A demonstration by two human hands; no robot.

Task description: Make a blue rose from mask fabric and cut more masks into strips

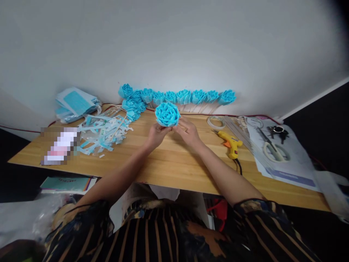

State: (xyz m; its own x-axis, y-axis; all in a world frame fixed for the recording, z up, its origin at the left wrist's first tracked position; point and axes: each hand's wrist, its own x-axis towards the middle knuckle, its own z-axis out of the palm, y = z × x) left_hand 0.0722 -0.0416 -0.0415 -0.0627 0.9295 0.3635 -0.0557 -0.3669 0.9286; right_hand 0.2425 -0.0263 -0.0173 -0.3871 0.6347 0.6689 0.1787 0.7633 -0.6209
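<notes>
A blue handmade flower (167, 114) with layered petals faces up toward me, above the middle of the wooden table. My left hand (158, 134) is closed at its lower left underside, the fingertips partly hidden under the petals. From the lower right, my right hand (188, 131) also grips the flower's base, fingers bent around it. Whatever stem it has is hidden by the bloom and my hands. Behind it, a row of similar blue flowers (183, 96) leans against the wall on thin pale stems, with several more bunched at the left end (133, 105).
Left are blue-and-white scraps (105, 133), packed face masks (77, 102) and a blurred-out object (60, 146). Right are a yellow glue gun (231, 143) with a black cord, a tape roll (216, 122), clear glue sticks (240, 131), scissors (272, 147) and keys (278, 131) on paper.
</notes>
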